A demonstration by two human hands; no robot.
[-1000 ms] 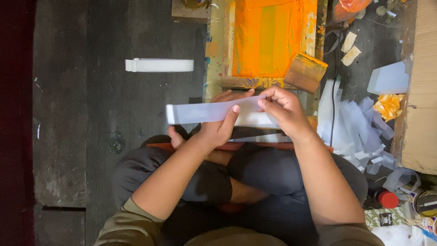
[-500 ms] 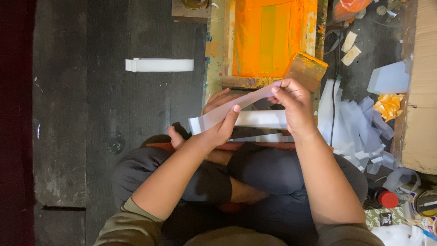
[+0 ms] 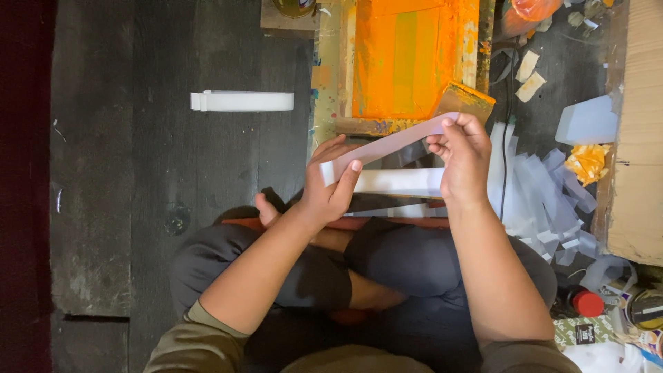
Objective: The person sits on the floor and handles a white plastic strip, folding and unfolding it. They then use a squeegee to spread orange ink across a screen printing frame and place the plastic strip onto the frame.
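Left hand [image 3: 330, 186] and right hand [image 3: 461, 155] pinch pale strip [image 3: 390, 147] ends, rising rightward

Left of my left hand [image 3: 330, 190] runs the dark, worn plank floor [image 3: 124, 207]; right of my right hand [image 3: 461, 162], a pale cardboard sheet [image 3: 639, 131].
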